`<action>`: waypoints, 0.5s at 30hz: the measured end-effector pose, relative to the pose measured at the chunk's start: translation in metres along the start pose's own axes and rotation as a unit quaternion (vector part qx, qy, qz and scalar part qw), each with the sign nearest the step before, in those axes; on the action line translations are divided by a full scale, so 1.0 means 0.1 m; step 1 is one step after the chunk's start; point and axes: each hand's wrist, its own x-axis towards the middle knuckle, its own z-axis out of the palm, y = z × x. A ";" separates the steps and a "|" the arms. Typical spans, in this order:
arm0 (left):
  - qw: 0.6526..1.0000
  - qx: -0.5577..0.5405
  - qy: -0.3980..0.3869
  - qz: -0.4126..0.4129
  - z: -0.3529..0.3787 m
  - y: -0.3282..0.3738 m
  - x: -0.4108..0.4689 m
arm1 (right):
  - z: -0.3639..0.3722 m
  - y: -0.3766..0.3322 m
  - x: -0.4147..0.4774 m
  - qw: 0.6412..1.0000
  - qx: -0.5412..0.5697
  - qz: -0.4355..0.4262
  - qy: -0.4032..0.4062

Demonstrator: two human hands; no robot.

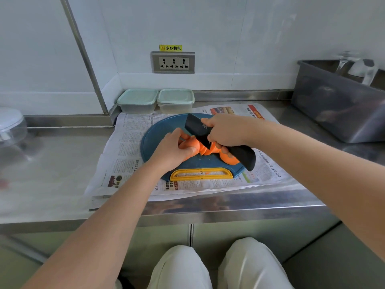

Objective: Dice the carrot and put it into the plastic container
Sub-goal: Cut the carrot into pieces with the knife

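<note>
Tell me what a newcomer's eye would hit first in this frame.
The bright orange carrot, partly sliced, lies on the round blue plastic cutting board at centre. The left hand grips it while the right hand holds a black knife against it. Behind, against the wall, sit two lidded pale-green plastic containers; printed newspaper lies under the board.
</note>
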 end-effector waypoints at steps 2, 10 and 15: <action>1.000 0.004 -0.001 -0.003 0.00 -0.01 0.01 | -0.03 -0.02 0.09 0.999 -0.039 0.015 0.015; 0.999 -0.036 0.002 -0.001 0.00 0.04 0.00 | 0.08 -0.14 0.19 0.996 -0.072 0.033 -0.034; 0.998 -0.059 0.012 0.016 -0.01 -0.01 -0.03 | 0.35 -0.03 0.19 1.000 0.001 0.023 -0.002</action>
